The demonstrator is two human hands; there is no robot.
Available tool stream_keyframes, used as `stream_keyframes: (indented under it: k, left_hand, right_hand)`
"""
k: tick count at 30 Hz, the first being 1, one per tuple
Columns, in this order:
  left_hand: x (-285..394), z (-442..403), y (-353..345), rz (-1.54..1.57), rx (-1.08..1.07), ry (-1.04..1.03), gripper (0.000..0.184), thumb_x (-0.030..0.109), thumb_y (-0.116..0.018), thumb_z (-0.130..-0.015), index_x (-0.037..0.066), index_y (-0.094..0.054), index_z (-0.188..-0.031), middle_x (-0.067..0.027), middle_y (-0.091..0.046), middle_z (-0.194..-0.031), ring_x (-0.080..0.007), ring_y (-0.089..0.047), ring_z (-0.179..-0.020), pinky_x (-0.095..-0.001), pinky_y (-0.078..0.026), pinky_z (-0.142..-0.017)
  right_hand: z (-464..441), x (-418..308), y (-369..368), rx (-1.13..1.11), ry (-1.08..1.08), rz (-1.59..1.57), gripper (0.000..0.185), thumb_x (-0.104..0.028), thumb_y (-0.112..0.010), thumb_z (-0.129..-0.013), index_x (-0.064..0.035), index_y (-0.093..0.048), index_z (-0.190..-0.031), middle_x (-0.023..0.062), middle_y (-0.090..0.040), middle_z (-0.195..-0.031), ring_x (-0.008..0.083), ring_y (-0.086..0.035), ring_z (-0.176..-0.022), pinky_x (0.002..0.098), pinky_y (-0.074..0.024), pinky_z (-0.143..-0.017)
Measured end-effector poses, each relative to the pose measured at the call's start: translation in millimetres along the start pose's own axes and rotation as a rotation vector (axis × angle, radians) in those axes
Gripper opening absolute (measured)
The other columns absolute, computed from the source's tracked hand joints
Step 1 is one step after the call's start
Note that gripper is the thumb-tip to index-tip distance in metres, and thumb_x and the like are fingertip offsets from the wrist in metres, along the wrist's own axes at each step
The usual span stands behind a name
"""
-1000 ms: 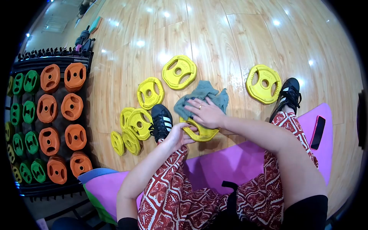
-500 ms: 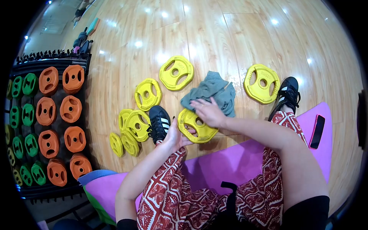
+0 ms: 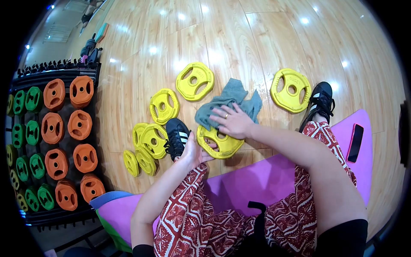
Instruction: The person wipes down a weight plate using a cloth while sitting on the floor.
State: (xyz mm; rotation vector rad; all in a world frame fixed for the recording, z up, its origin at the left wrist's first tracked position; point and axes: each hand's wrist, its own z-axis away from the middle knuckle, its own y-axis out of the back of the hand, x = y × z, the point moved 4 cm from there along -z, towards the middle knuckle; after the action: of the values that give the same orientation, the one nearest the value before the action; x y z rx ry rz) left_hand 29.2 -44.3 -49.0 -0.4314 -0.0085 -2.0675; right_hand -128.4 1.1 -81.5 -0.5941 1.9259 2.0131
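Note:
Between my feet, a yellow weight plate [image 3: 227,147] is tilted up off the floor, held at its left edge by my left hand [image 3: 195,150], with some fingers showing through its slot. My right hand [image 3: 233,122] presses on a grey-green cloth [image 3: 229,98] with its fingers spread, against the upper edge of the plate. Most of the cloth lies bunched beyond the plate. Another yellow plate [image 3: 195,81] lies just past the cloth to the left, and one more [image 3: 291,91] lies beside my right shoe [image 3: 322,100].
Several yellow plates [image 3: 164,106] lie around my left shoe [image 3: 176,138]. A rack [image 3: 64,68] with orange and green plates stands at the left. Under my legs is a pink mat [image 3: 257,177], with a phone [image 3: 355,143] at its right end.
Over the last second my right hand moved off the cloth's middle toward the plate, then back up and left, dragging the cloth onto the plate's upper edge. My left hand kept its hold.

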Motion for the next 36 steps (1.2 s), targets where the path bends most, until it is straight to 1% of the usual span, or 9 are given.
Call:
stream_keyframes:
  k: [1,4,8,10,16,21,28,32,36]
  left_hand:
    - [1,1,-1,-0.003,0.009,-0.004,0.072,0.064,-0.004,-0.082,0.008,-0.042,-0.107,-0.0145,-0.053,-0.102,-0.0307,-0.054,-0.098,-0.0461,-0.042,-0.087]
    - [2,5,-3,-0.009,0.014,-0.016,0.072,0.063,-0.004,-0.082,0.008,-0.042,-0.108,-0.0139,-0.053,-0.100,-0.0305,-0.054,-0.097,-0.0453,-0.043,-0.086]
    - [1,4,-2,-0.022,0.010,-0.025,0.072,0.062,-0.004,-0.083,0.007,-0.040,-0.113,-0.0150,-0.053,-0.102,-0.0303,-0.054,-0.097,-0.0444,-0.043,-0.085]
    - [-1,1,-4,-0.025,-0.008,-0.009,0.074,0.061,-0.003,-0.083,0.007,-0.032,-0.124,-0.0168,-0.049,-0.113,-0.0303,-0.053,-0.100,-0.0440,-0.044,-0.085]
    - [0,10,-9,-0.092,-0.052,-0.038,0.072,0.061,-0.002,-0.083,0.013,-0.013,-0.136,-0.0142,-0.034,-0.132,-0.0304,-0.049,-0.108,-0.0444,-0.040,-0.090]
    - [-2,4,-4,-0.030,-0.098,-0.050,0.073,0.063,-0.006,-0.082,0.013,-0.020,-0.134,-0.0146,-0.037,-0.129,-0.0313,-0.049,-0.107,-0.0443,-0.041,-0.089]
    - [4,5,-2,-0.020,-0.036,-0.058,0.071,0.060,-0.010,-0.083,0.008,-0.031,-0.127,-0.0162,-0.049,-0.112,-0.0321,-0.053,-0.099,-0.0456,-0.043,-0.085]
    - [6,6,-2,-0.039,-0.006,-0.089,0.069,0.059,-0.010,-0.084,0.007,-0.035,-0.123,-0.0166,-0.050,-0.112,-0.0325,-0.054,-0.098,-0.0458,-0.044,-0.084]
    - [5,5,-2,-0.008,-0.019,-0.094,0.068,0.058,-0.010,-0.085,0.007,-0.035,-0.122,-0.0169,-0.049,-0.112,-0.0323,-0.053,-0.099,-0.0458,-0.044,-0.084]
  right_hand:
    - [-2,8,-1,0.006,-0.048,0.014,0.047,-0.035,-0.035,-0.086,-0.0177,-0.033,-0.130,0.0058,-0.029,-0.136,0.0242,-0.025,-0.127,0.0506,-0.0157,-0.102]
    - [-1,21,-1,-0.007,-0.105,0.106,0.046,-0.035,-0.032,-0.087,-0.0171,-0.033,-0.130,0.0039,-0.028,-0.137,0.0221,-0.024,-0.127,0.0476,-0.0121,-0.105]
    - [-7,4,-5,-0.040,-0.174,-0.021,0.043,-0.029,-0.036,-0.086,-0.0099,-0.037,-0.125,0.0085,-0.031,-0.135,0.0283,-0.024,-0.126,0.0557,-0.0138,-0.101]
    - [-5,-18,-1,-0.041,-0.079,-0.125,0.043,-0.027,-0.036,-0.086,-0.0080,-0.037,-0.124,0.0098,-0.030,-0.135,0.0304,-0.023,-0.126,0.0586,-0.0137,-0.099]
    - [11,-62,0,-0.082,0.106,-0.181,0.046,-0.030,-0.039,-0.085,-0.0100,-0.035,-0.127,0.0077,-0.028,-0.137,0.0298,-0.022,-0.127,0.0563,-0.0139,-0.100]
    - [20,-36,-4,-0.087,0.275,-0.101,0.047,-0.033,-0.039,-0.086,-0.0189,-0.033,-0.130,0.0028,-0.028,-0.137,0.0253,-0.024,-0.127,0.0519,-0.0159,-0.102]
    - [4,22,2,-0.078,0.106,0.099,0.046,-0.039,-0.034,-0.087,-0.0269,-0.029,-0.132,0.0010,-0.027,-0.138,0.0213,-0.025,-0.127,0.0476,-0.0143,-0.104]
    - [-1,49,7,-0.048,-0.012,0.285,0.049,-0.041,-0.034,-0.087,-0.0209,-0.030,-0.132,0.0016,-0.029,-0.137,0.0204,-0.023,-0.127,0.0480,-0.0131,-0.104]
    - [3,29,-3,-0.111,-0.092,0.090,0.051,-0.040,-0.033,-0.087,-0.0178,-0.029,-0.133,0.0043,-0.027,-0.138,0.0264,-0.021,-0.128,0.0522,-0.0122,-0.103]
